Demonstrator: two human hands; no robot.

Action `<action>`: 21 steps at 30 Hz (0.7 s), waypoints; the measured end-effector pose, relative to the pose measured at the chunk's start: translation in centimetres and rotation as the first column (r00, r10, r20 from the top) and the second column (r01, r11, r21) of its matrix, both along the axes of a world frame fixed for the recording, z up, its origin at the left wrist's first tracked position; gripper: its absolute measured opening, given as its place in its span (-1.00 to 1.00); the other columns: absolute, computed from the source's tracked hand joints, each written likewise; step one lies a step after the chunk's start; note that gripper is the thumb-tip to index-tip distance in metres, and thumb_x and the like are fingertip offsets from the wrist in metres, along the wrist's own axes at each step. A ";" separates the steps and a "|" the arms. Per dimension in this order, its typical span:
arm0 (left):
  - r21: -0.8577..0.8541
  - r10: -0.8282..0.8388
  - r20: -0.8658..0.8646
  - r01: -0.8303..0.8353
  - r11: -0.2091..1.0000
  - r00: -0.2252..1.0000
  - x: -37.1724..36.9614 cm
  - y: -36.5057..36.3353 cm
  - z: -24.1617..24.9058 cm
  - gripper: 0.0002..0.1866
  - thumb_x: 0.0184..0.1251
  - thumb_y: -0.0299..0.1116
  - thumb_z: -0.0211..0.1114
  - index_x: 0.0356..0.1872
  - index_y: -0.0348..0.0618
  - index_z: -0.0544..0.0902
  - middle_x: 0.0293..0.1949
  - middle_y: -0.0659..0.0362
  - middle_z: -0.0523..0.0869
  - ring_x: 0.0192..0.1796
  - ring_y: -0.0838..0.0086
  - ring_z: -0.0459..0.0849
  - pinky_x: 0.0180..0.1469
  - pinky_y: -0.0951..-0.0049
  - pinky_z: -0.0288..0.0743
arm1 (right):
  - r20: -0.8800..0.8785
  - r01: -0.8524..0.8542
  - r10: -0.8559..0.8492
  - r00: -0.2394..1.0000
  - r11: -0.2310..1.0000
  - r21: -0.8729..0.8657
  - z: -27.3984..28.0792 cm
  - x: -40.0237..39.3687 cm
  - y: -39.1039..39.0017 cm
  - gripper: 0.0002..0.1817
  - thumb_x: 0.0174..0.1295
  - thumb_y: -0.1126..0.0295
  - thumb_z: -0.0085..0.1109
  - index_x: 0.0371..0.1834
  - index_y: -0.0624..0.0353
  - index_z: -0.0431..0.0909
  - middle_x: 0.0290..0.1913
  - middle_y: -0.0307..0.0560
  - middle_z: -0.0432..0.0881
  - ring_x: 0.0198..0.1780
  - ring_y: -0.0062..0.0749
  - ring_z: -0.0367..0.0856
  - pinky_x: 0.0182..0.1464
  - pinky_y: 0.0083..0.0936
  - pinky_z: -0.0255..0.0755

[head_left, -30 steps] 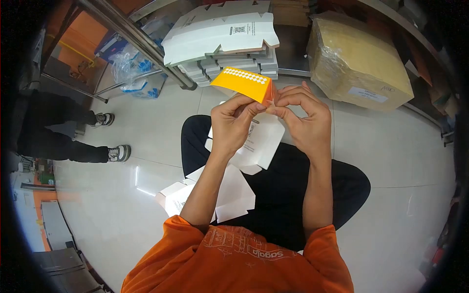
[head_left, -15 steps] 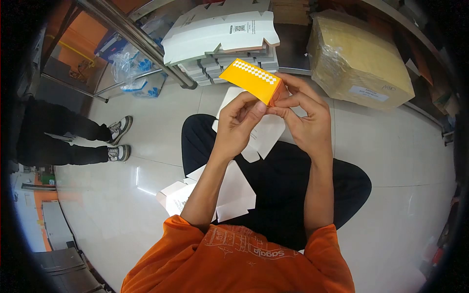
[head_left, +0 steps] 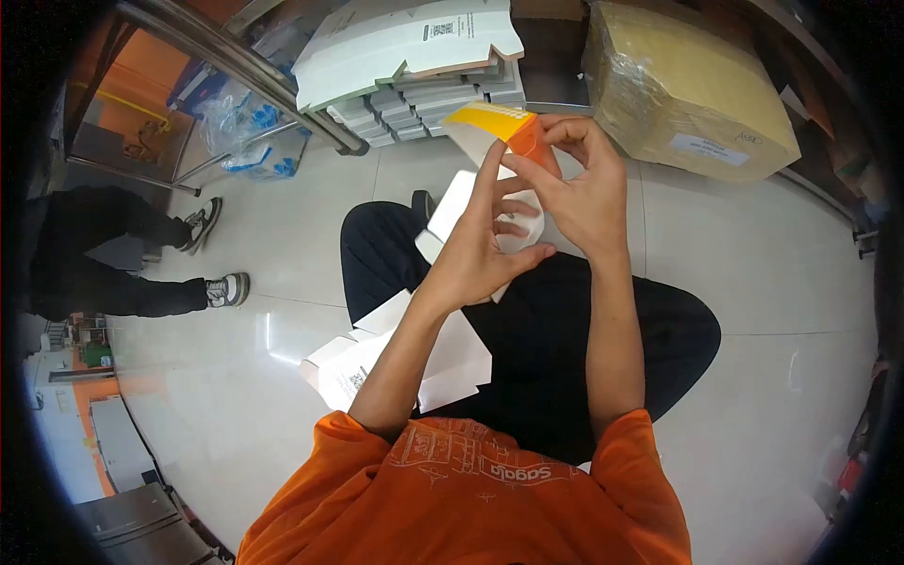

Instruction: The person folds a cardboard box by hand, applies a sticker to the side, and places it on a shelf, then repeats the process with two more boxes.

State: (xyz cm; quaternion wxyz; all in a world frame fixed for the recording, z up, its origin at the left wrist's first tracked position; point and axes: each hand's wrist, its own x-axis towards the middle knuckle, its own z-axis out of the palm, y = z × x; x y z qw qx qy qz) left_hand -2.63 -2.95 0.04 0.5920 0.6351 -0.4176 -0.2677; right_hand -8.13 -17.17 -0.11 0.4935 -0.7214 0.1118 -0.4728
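Note:
A small yellow and orange box (head_left: pixel 530 141), with a white checkered strip on its top, is held above my lap with its orange end towards me. My right hand (head_left: pixel 586 193) grips its right end between thumb and fingers. My left hand (head_left: pixel 485 235) is spread just below and left of the box, its fingers apart and the index fingertip near the box's lower edge. White cardboard (head_left: pixel 452 215) lies behind my left hand. Another unfolded white carton (head_left: pixel 459 363) rests by my left forearm, partly covered by it.
Stacked flat white cartons (head_left: pixel 405 52) stand ahead beside a metal rack leg (head_left: pixel 235 71). A large plastic-wrapped box (head_left: pixel 692 94) sits ahead right. Another person's legs (head_left: pixel 132 287) are at the left, near plastic bags (head_left: pixel 250 127).
My left hand has let go of the box and opened, moving lower. The box has tipped, showing more of its orange end. The other person's upper foot has shifted left.

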 end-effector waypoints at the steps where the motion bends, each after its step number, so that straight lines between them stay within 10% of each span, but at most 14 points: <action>1: 0.050 0.036 0.098 -0.041 0.998 0.995 0.1 0.2 -0.3 0.09 0.08 -0.67 0.43 0.57 -0.07 -0.10 0.15 -0.02 0.56 0.00 0.37 0.61 0.02 0.36 0.58 | -0.017 -0.011 0.011 1.000 1.000 0.009 -0.1 0.1 0.0 -0.61 -0.06 0.44 0.56 -0.24 0.24 0.51 -0.07 0.00 0.68 -0.04 -0.23 0.68 0.06 -0.41 0.52; 6: 0.152 0.087 0.112 -0.103 0.983 0.990 1.9 0.7 -1.5 -0.14 0.18 -0.60 0.36 0.50 -0.22 0.11 -0.14 0.00 0.72 -0.13 0.40 0.71 -0.03 0.49 0.58 | 0.036 -0.129 0.126 0.991 0.988 0.084 -1.7 1.1 -0.4 -0.57 -0.05 0.37 0.56 -0.19 0.26 0.53 0.01 0.04 0.64 0.04 -0.17 0.65 0.14 -0.38 0.48; 9: 0.114 0.375 -0.276 -0.357 0.927 0.885 3.3 0.3 -0.9 -0.43 0.33 -0.64 0.24 0.35 -0.38 0.32 -0.05 0.06 0.70 -0.05 0.46 0.70 0.00 0.51 0.59 | 0.004 -0.126 0.127 0.992 0.990 -0.064 -0.6 1.0 0.5 -0.49 -0.05 0.34 0.56 -0.05 0.25 0.53 0.17 0.11 0.53 0.19 -0.09 0.55 0.22 -0.31 0.43; 13: -0.209 0.254 -0.698 -0.530 0.822 0.669 5.3 -0.1 1.0 -0.61 0.41 -0.60 0.17 0.23 -0.41 0.40 0.04 0.02 0.64 0.00 0.41 0.69 0.05 0.46 0.63 | -0.226 -0.292 0.242 0.944 0.929 -0.225 1.2 -0.2 2.9 -0.38 -0.04 0.39 0.51 0.13 0.19 0.46 0.30 0.13 0.37 0.33 0.03 0.37 0.28 -0.18 0.39; 21: -0.307 0.093 -0.593 -0.331 0.892 0.800 4.3 0.6 4.7 -0.27 0.28 -0.64 0.27 0.45 -0.29 0.16 0.18 0.03 0.50 0.13 0.42 0.58 0.13 0.39 0.52 | -0.051 -0.143 0.134 0.990 0.897 -0.418 0.2 1.4 3.5 -0.38 -0.10 0.74 0.25 0.15 0.18 0.51 0.20 0.07 0.48 0.17 0.01 0.56 0.09 -0.22 0.57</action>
